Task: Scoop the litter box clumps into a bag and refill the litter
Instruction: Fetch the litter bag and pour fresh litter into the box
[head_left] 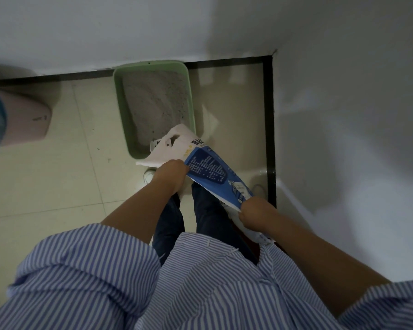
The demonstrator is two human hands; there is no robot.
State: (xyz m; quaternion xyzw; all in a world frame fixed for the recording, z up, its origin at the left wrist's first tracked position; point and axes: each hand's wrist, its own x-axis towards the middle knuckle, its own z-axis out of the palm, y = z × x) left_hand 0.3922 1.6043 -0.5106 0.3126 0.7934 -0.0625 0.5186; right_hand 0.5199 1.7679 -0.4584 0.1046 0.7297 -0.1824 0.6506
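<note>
Gripping one litter bag [209, 169] with two hands: left hand [171, 173] closed on its crumpled white upper part at frame centre, right hand [254, 214] closed on its lower end, right of centre. Glossy blue-and-white printed plastic, tilted, mouth over the near end of one green litter box [116, 91]. Rounded rectangular plastic tray, upper centre, against the wall, filled with grey grainy litter [156, 103]. One pink bin [31, 115] at left.

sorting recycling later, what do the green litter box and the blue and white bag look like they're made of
Green litter box: looks like moulded plastic, matte, with smooth rounded rim and corners.
Blue and white bag: probably printed plastic film or coated paper; it creases and flops between the left hand and right hand. Can't tell which.
</note>
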